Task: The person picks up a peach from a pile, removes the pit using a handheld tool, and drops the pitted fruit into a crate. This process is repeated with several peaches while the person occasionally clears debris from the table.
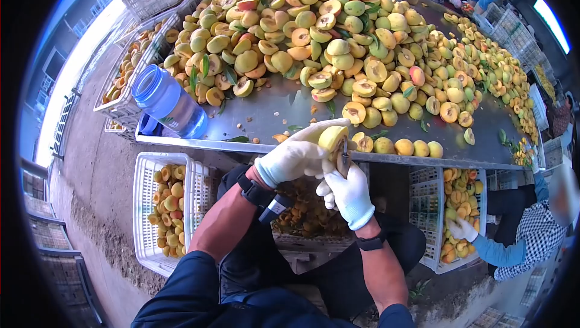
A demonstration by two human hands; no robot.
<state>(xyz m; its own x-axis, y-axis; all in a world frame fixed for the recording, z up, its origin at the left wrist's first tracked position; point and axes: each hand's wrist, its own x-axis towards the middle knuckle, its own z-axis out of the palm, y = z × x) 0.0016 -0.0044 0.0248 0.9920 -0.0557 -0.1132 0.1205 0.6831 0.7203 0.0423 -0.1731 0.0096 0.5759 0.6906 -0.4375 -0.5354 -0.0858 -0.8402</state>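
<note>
Both my hands wear white gloves and meet above the near edge of the metal table [254, 128]. My left hand [296, 156] is closed around a yellow cut peach [331, 139], holding it from the left. In my right hand [348, 192] is a small metal tool [345, 151], its tip up against the cut side of the peach. The fingers of my right hand partly hide the tool's handle. Just right of the tool, a row of peaches [403, 147] lies along the table edge.
A large heap of peaches [281, 60] covers the table's back. A blue bottle [175, 107] stands at left. White crates [140, 207] [428, 219] of peaches flank my legs. A co-worker's gloved hand [462, 229] reaches into the right crate. More people are at the upper right.
</note>
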